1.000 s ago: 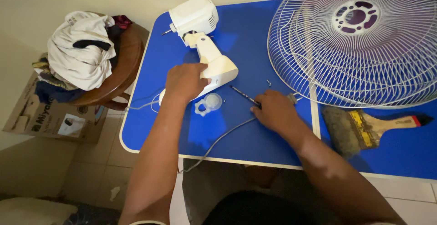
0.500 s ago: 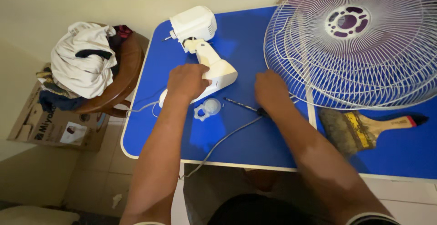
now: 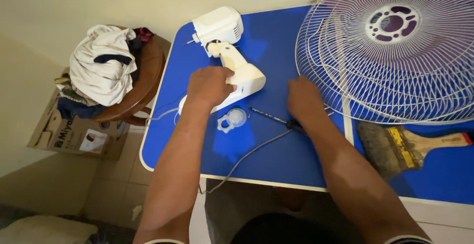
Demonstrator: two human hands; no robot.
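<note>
Two bare hands work over one blue table (image 3: 276,160). The left hand (image 3: 210,86) lies curled over the near end of the single white fan motor body (image 3: 232,61), fingers wrapped on its neck where it meets the base, so it grips that part. The motor body lies on its side at the far left of the table, its square housing pointing far and its short shaft sticking out to the left. The right hand (image 3: 306,98) rests palm down on the table just left of the one round wire fan grille (image 3: 395,46); its fingers are bent under and I cannot tell whether they hold anything. One screwdriver (image 3: 276,118) lies between the hands, its dark handle touching the right hand. One clear plastic knob (image 3: 232,119) sits just near the left hand. One worn paintbrush (image 3: 410,148) lies at the near right. One grey cord (image 3: 247,157) runs off the near edge.
</note>
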